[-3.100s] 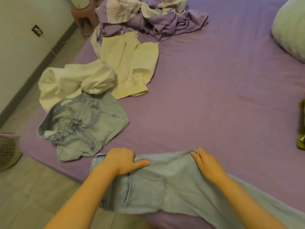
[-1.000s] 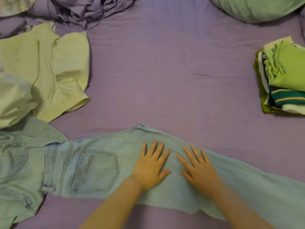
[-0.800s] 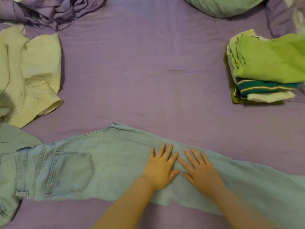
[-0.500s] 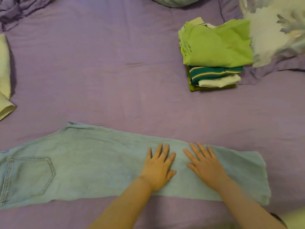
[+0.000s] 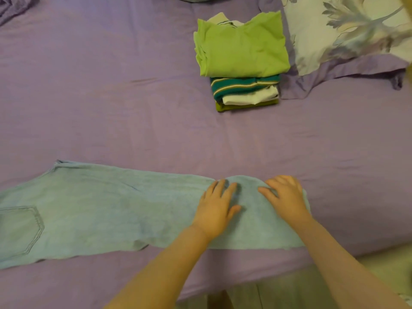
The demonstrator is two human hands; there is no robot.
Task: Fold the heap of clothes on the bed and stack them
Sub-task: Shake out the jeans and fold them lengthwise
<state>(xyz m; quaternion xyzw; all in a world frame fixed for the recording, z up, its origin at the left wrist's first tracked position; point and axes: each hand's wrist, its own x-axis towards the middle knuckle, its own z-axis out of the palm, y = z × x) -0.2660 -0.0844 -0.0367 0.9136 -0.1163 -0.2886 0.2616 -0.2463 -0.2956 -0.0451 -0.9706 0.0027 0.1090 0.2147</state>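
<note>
Low across the frame, a pair of light blue jeans (image 5: 111, 210) lies flat along the near edge of the bed (image 5: 133, 108), its back pocket at the far left and its leg end toward the lower right. Both hands rest on the leg end. The left hand (image 5: 215, 210) lies palm down with fingers straight, its grip released, pressing the denim. The right hand (image 5: 286, 197), just beside it, has its fingers bent over the cloth at the far right end; whether they pinch the denim or only press it I cannot tell. Well apart, in the upper middle of the frame, stands a stack of folded clothes (image 5: 243, 61), a bright green top uppermost. At the upper right, a floral pillow (image 5: 347, 34) touches the stack's right side.
</note>
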